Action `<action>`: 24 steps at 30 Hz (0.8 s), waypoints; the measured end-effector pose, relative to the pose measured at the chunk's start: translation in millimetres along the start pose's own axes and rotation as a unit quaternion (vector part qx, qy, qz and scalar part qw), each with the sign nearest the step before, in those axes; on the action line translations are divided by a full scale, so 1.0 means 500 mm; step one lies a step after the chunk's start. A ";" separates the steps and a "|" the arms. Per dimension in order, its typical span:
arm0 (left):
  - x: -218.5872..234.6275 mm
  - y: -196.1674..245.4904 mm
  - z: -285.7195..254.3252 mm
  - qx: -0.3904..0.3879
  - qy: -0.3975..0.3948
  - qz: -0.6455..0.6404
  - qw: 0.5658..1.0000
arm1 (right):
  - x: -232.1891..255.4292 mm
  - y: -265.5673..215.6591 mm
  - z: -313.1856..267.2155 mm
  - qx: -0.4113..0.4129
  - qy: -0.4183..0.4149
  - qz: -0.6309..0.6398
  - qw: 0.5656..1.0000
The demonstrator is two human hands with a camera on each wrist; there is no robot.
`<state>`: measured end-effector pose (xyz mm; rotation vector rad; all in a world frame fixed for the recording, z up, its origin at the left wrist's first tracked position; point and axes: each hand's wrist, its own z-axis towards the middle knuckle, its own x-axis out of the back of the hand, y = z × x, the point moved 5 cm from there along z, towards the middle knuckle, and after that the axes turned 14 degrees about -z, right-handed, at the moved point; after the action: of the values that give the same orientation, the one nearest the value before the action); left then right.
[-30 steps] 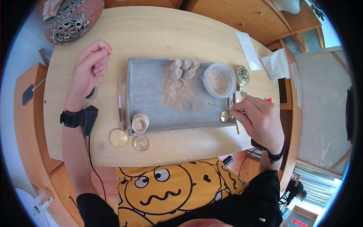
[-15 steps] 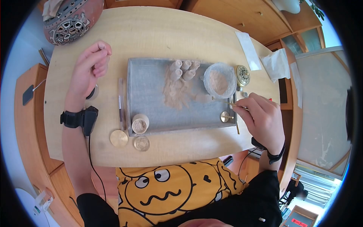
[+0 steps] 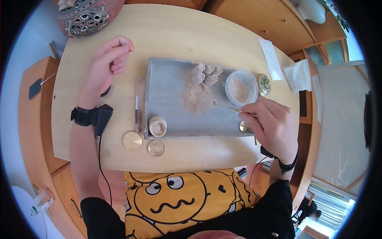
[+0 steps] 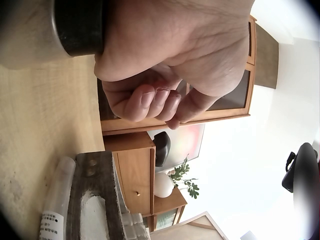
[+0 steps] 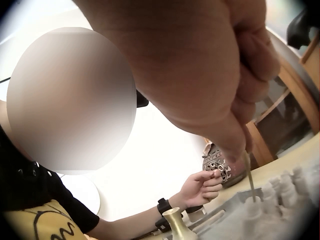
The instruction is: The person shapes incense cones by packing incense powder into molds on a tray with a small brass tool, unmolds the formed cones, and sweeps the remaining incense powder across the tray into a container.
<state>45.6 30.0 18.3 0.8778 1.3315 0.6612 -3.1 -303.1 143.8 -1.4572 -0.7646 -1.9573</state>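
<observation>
Slim brass-coloured rod (image 3: 227,106), over the grey tray (image 3: 185,125) right of the frame's centre, slants tip left and slightly upward, pinched by the right hand (image 3: 272,125), while the left hand (image 3: 106,64) curls loosely, upper left.

Reddish openwork pot (image 3: 89,20), leafy plant (image 4: 181,174)

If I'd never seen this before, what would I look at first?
Probably the big yellow wiggly-mouthed cartoon face, just below the table in the head view. Then the grey tray with powdery stubs near its far side. The right hand holds a thin stick over it.
</observation>
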 end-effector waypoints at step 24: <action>-0.010 -0.001 -0.001 -0.010 0.015 0.032 0.999 | -0.091 -0.084 0.280 0.106 0.017 -0.087 0.990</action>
<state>44.3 26.0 20.6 0.9006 1.3247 0.7391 66.0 -167.4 129.0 -1.2640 -1.0797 -1.9525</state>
